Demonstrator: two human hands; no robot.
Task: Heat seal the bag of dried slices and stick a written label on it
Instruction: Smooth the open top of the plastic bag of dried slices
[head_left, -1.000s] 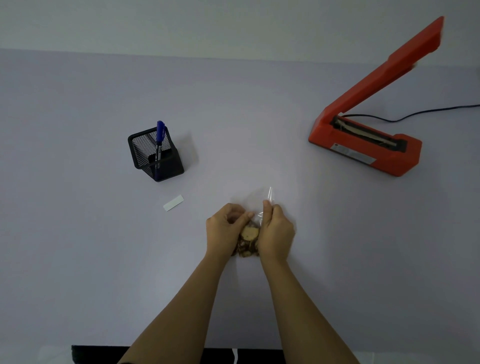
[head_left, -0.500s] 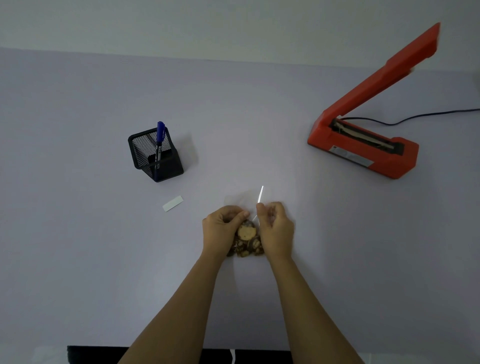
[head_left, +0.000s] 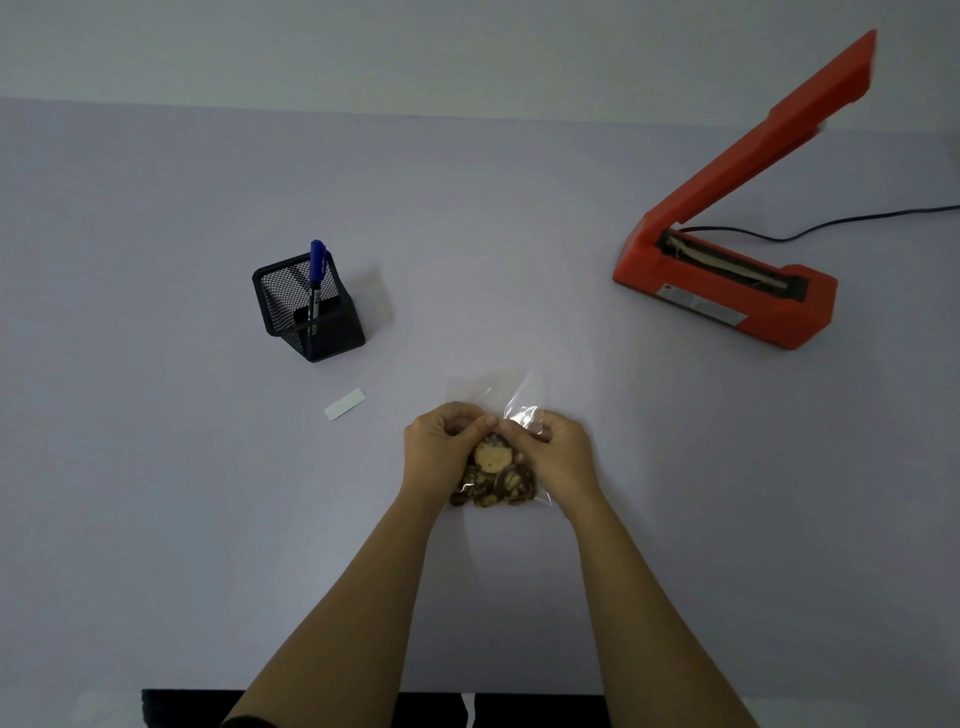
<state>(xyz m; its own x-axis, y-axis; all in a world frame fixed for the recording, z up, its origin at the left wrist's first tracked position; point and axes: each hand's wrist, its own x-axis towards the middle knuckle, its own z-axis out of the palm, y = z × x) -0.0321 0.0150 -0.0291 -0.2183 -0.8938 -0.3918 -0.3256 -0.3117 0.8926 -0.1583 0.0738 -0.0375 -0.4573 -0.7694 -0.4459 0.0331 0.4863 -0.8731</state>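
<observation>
A clear plastic bag (head_left: 496, 475) of brown dried slices lies on the table in front of me, its empty top part flat and pointing away. My left hand (head_left: 441, 449) and my right hand (head_left: 558, 452) pinch the bag from either side just above the slices, fingertips almost meeting. A small white label (head_left: 344, 404) lies on the table to the left of the bag. The orange heat sealer (head_left: 727, 275) stands at the far right with its arm raised.
A black mesh pen holder (head_left: 311, 306) with a blue marker (head_left: 316, 270) stands left of centre, behind the label. The sealer's black cable (head_left: 857, 221) runs off to the right. The grey table (head_left: 156, 493) has a dark front edge at the bottom.
The bag's empty top, which stood up between my hands, now lies flatter and spread out away from me. Both hands have shifted slightly apart at the bag's neck.
</observation>
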